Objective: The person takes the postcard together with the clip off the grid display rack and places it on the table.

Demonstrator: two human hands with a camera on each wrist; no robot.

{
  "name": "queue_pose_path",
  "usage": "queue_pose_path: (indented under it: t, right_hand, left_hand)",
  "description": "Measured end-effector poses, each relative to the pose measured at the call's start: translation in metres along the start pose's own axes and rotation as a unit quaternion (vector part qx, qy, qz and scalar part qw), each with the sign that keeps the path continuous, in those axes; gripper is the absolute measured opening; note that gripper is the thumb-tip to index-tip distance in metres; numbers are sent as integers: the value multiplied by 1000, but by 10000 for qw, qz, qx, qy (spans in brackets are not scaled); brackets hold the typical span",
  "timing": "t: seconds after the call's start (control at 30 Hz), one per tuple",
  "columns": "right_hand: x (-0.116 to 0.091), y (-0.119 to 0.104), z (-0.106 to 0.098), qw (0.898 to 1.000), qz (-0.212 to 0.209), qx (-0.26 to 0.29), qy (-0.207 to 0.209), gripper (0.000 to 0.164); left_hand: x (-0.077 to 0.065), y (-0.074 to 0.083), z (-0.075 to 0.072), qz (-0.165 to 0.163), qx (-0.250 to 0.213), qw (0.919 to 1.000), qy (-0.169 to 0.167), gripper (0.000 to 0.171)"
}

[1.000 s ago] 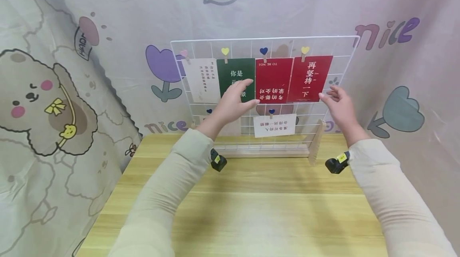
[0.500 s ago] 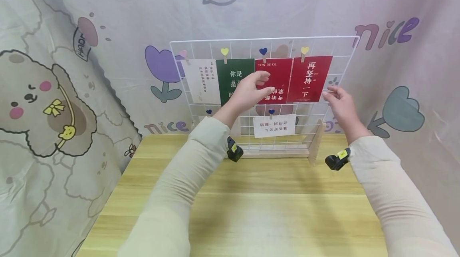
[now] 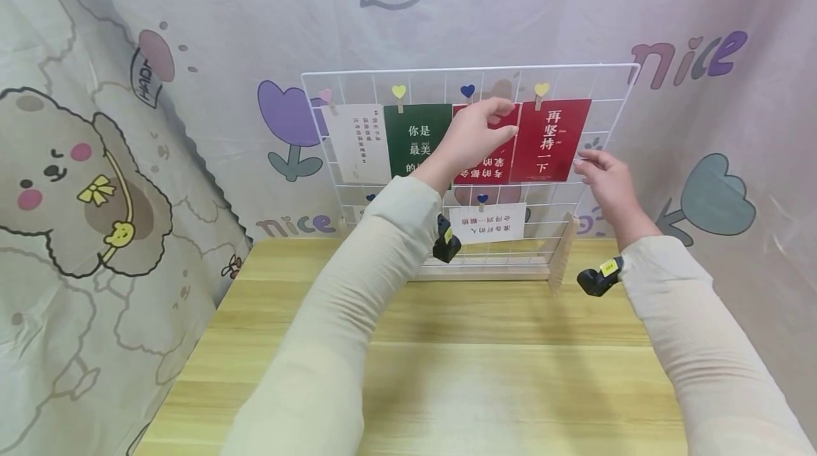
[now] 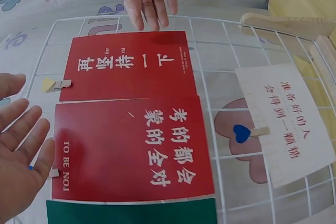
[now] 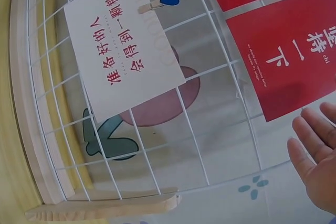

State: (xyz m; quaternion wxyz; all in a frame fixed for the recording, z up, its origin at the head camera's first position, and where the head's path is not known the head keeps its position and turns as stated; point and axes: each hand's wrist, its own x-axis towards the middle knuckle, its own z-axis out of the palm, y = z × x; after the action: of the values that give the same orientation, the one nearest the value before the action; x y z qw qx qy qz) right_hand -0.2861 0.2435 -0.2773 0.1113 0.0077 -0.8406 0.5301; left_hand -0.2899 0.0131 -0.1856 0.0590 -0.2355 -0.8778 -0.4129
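A white wire grid (image 3: 408,72) stands upright with cards clipped along its top row. Left to right in the head view hang a white card (image 3: 364,147), a green card (image 3: 411,131), a red card (image 3: 479,174) and another red card (image 3: 550,151). My left hand (image 3: 475,135) is raised in front of the first red card and covers part of it; its fingers are loosely bent around nothing. Near the lower right corner of the other red card is my right hand (image 3: 608,179), fingers relaxed and holding nothing; the right wrist view shows them just off the card's edge (image 5: 283,85).
Heart-topped clips, including a yellow one (image 3: 541,92) and a blue one (image 3: 468,91), pin the upper cards. A lower white card (image 3: 490,223) hangs beneath. Wooden feet (image 3: 562,257) support the grid on the wood-grain table (image 3: 498,364). A printed curtain (image 3: 542,9) hangs behind.
My left hand has moved right and upward, from the green card to in front of the first red card. My right hand has drawn slightly away from the other red card's edge.
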Motion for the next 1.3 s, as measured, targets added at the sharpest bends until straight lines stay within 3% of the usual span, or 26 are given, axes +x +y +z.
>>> queue_pose_path:
  t: [0.2,0.67,0.87,1.13,1.3]
  right_hand:
    - [4,-3,0,10000,-13,56,-11,57]
    - [7,0,-4,10000,24,66,11,57]
    - [9,4,-4,9996,34,265,-55,54]
    - [12,6,0,9992,-69,383,-71,45]
    - [12,8,1,9991,-33,409,-51,38]
  left_hand:
    - [12,9,2,92,-47,9999,29,48]
    - [35,19,12,-88,119,9999,14,53]
    - [40,21,16,-107,-17,9999,-34,54]
    - [47,23,15,-108,394,9992,-31,53]
    - [51,24,16,-239,401,9989,-20,52]
